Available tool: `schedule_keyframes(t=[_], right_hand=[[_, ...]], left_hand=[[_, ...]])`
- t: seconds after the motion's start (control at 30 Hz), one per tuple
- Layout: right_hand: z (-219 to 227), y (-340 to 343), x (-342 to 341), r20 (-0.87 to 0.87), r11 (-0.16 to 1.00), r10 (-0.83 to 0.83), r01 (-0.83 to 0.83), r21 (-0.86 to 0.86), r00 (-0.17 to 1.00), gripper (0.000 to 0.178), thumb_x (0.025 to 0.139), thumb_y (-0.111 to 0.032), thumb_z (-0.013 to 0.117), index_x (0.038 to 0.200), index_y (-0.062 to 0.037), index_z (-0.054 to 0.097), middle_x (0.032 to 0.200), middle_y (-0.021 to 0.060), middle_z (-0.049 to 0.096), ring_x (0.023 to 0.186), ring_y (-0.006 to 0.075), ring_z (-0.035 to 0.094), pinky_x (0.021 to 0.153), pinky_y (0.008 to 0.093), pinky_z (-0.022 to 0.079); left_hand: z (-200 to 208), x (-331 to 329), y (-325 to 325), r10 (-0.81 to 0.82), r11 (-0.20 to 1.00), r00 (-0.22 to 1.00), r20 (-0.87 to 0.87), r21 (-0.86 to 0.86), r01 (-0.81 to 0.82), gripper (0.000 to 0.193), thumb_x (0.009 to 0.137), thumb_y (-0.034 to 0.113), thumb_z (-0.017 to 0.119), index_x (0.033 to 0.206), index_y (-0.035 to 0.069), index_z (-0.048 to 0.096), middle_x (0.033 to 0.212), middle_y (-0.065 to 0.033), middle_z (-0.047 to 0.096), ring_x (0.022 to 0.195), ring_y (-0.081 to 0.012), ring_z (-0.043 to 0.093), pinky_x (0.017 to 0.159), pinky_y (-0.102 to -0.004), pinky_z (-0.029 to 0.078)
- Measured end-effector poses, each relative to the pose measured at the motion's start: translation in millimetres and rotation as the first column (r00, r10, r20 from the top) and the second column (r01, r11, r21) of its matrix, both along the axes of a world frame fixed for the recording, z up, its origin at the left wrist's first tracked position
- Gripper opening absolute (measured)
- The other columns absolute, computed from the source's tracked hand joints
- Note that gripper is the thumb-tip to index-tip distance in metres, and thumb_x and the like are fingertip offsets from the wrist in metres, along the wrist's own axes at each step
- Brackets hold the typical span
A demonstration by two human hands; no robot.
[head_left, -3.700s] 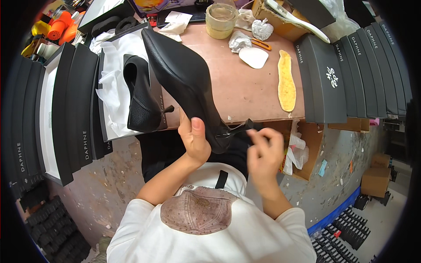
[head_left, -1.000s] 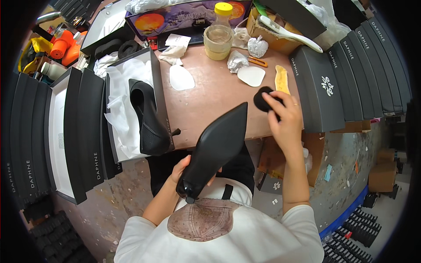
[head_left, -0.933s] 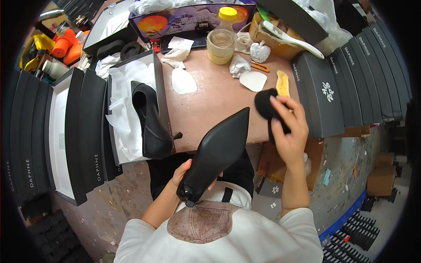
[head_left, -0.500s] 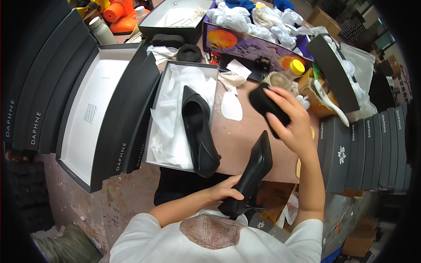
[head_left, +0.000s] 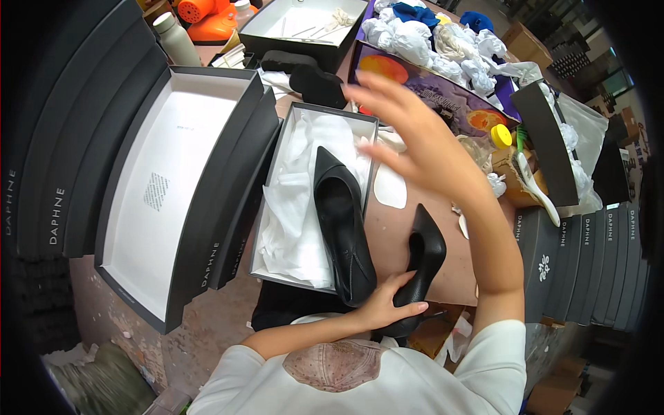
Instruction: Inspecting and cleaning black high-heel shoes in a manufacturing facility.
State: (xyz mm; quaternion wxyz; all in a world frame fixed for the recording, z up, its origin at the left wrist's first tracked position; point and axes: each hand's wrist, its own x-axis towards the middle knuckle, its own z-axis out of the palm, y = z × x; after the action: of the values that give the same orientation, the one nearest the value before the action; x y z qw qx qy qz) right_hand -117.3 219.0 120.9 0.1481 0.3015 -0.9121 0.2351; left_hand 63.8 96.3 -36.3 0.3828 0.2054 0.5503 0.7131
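My left hand point(head_left: 389, 304) is wrapped round the heel end of a black pointed pump point(head_left: 430, 249), held over the table's near edge with its toe pointing away from me and its opening partly in view. Its mate, another black pump point(head_left: 340, 214), lies on white tissue paper point(head_left: 294, 235) in an open shoe box point(head_left: 277, 273), toe away from me. My right hand point(head_left: 415, 131) hangs above the box's far right corner, blurred, fingers spread and holding nothing. Just beyond the box lies a soft-looking black pad point(head_left: 318, 84), near a second dark pad point(head_left: 287, 61).
Black shoe boxes stand in rows at left, one showing its white inside point(head_left: 162, 173), and at right point(head_left: 574, 270). A purple carton point(head_left: 422, 86) of crumpled white paper is behind. A white-handled brush point(head_left: 536, 187), yellow-capped jar point(head_left: 501, 136) and white insole-like piece point(head_left: 391, 185) lie right.
My right hand has swung left and away from me and let go of the black pad, which now lies beyond the box. My left hand has turned the pump so its opening shows.
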Motion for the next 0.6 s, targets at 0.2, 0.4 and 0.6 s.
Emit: schedule_keyframes(t=[0.2,0.4,0.6], right_hand=[[23.4,15.8,193.4,0.553,0.993,-0.053,-0.015,0.118,0.832,0.063,0.061,-0.037,0.080,0.114,-0.0084,0.061,0.127,0.0129,0.050,0.110,0.0350,0.049,0.090,0.0436,0.042],[-22.6,9.4,252.6,0.241,0.898,-0.400,0.326,0.294,0.885,0.066,0.056,-0.018,0.079,0.118,-0.0113,0.059,0.130,0.0128,0.046,0.112,0.0313,0.046,0.084,0.0401,0.043],[-45.2,11.8,260.6,0.195,0.890,-0.454,0.430,0.151,0.870,0.063,0.057,-0.006,0.075,0.118,-0.0102,0.060,0.130,0.0147,0.046,0.115,0.0361,0.045,0.091,0.0440,0.045]], left_hand=[[-3.2,-1.5,17.4,0.169,0.985,0.980,-0.107,-0.014,-0.172,0.067,0.077,0.026,0.074,0.134,0.007,0.045,0.127,-0.0186,0.044,0.115,-0.0307,0.045,0.098,-0.0373,0.038],[28.5,-3.0,36.9,0.223,0.974,0.963,0.154,-0.081,-0.212,0.037,0.087,0.030,0.064,0.108,0.000,0.056,0.113,-0.0119,0.045,0.108,-0.0214,0.044,0.094,-0.0319,0.037],[31.2,-9.2,35.6,0.182,0.976,0.828,0.530,0.005,-0.218,0.038,0.099,0.033,0.042,0.122,0.004,0.047,0.114,-0.0084,0.050,0.099,-0.0103,0.050,0.082,-0.0267,0.044]])
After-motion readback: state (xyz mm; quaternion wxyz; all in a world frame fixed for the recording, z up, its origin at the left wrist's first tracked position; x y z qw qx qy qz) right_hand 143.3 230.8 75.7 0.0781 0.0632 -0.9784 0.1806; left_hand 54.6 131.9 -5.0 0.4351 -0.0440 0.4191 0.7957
